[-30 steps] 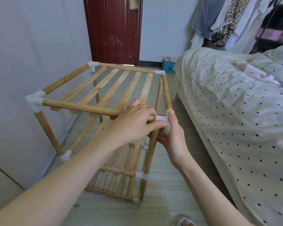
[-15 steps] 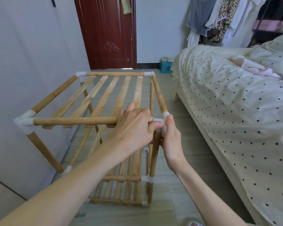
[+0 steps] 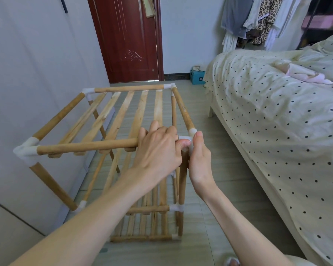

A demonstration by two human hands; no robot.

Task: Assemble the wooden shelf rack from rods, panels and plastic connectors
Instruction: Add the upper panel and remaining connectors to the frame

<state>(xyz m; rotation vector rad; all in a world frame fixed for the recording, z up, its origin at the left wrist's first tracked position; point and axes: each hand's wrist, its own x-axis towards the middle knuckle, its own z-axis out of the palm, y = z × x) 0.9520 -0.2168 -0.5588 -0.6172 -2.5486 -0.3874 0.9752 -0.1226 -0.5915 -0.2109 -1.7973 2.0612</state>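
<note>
both hands [image 3: 160, 148] gripping corner connector [image 3: 187, 140]

A single head-worn wide-angle view looks forward and down, close over the wooden rack [image 3: 123, 143], toward a door [image 3: 127, 39]; the frame's edges bend, seemingly lens distortion.

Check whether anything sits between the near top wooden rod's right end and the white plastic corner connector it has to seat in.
Nothing visible does. The left hand grips the near top wooden rod at its right end, hiding the joint. The right hand holds the white plastic corner connector. Whether the rod is fully seated cannot be told.
</note>
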